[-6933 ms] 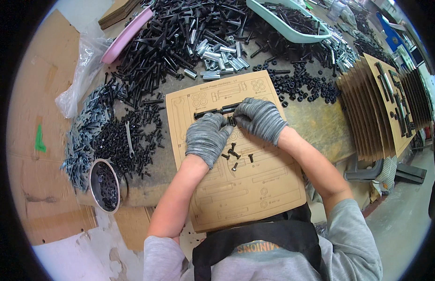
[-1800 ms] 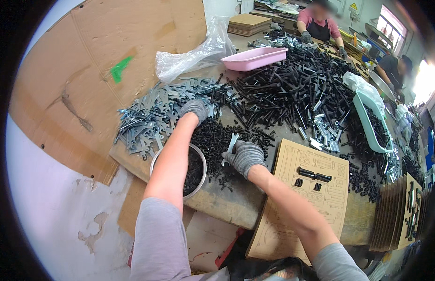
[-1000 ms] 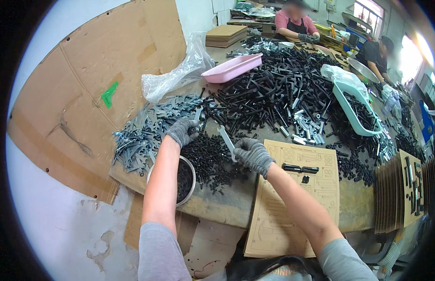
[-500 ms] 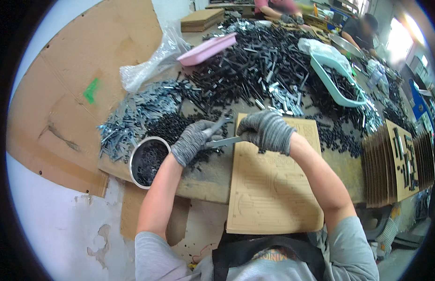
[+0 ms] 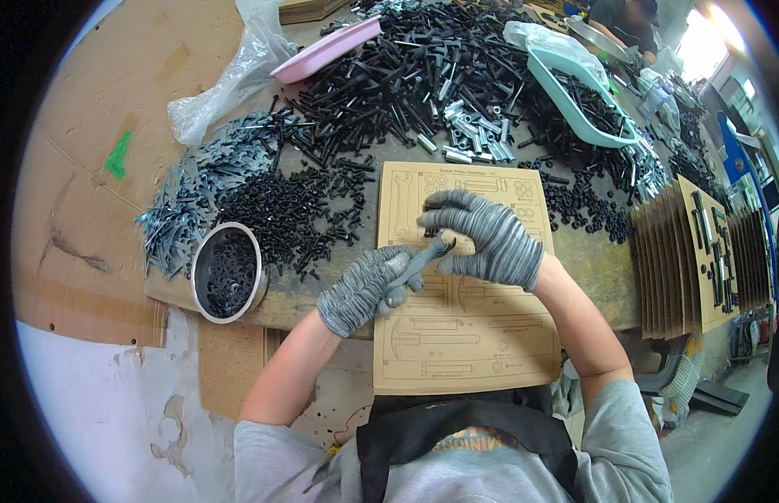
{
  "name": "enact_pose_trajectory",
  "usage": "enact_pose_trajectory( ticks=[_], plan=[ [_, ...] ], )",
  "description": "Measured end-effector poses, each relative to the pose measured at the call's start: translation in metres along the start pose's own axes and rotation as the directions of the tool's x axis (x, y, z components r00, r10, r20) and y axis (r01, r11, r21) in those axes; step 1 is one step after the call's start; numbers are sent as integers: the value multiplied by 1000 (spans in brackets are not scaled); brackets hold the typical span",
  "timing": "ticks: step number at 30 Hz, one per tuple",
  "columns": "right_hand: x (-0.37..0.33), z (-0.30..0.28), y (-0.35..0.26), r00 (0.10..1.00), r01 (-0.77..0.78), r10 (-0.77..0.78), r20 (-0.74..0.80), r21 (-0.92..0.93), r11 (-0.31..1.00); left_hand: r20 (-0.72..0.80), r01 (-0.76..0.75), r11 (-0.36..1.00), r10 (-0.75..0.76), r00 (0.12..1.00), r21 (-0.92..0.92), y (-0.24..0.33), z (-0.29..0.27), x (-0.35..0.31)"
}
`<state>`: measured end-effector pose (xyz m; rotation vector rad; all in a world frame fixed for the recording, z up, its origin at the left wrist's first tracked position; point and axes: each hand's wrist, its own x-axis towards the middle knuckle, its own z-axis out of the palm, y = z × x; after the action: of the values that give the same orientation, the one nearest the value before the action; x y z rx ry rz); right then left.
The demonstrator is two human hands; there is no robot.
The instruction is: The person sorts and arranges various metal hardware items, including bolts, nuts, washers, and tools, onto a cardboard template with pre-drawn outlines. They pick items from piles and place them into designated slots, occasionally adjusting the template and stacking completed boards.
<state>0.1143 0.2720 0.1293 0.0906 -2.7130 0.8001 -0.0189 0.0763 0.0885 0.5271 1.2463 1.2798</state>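
My left hand (image 5: 364, 289), in a grey knit glove, is closed around a grey open-end wrench (image 5: 421, 265), whose jaw end points up and to the right. My right hand (image 5: 488, 241), gloved alike, has its fingers apart and curved beside the wrench's jaw; no held item shows in it. Both hands are above a brown cardboard sheet (image 5: 523, 360) printed with outlines of a wrench, bolts and nuts. The sheet reaches from the table's edge toward my lap. Part of the wrench is hidden by my left fingers.
A metal bowl (image 5: 259, 289) of dark small parts stands left, beside black bolts (image 5: 280, 210) and silvery flat wrenches (image 5: 175, 201). Beyond lie a heap of long black bolts (image 5: 398, 84), silver sleeves (image 5: 477, 134), a pink tray (image 5: 331, 50) and a turquoise tray (image 5: 574, 117). Upright cardboard sheets (image 5: 662, 268) stand right.
My right hand has let go of the wrench and spread its fingers. The wrench has turned in my left hand. The head view has shifted, showing more of the cardboard's print.
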Motion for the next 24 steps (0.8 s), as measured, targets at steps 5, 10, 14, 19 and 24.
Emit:
enact_pose_trajectory(
  ticks=[5,10,14,19,24],
  plan=[
    [-10,6,11,994,105,-105,16,-6,994,28,-29,999,29,999,25,2,9,1],
    [-13,1,15,999,20,-21,39,47,999,27,7,1000,-8,1000,21,7,11,3],
    [-12,5,20,996,-85,75,49,268,960,-39,21,994,-17,999,103,5,13,10],
    [11,9,37,829,-524,471,300,710,470,-153,-131,990,138,979,56,-6,16,27],
    [63,19,88,817,-552,466,339,692,465,-422,-66,809,372,827,585,-17,-22,49]
  ],
)
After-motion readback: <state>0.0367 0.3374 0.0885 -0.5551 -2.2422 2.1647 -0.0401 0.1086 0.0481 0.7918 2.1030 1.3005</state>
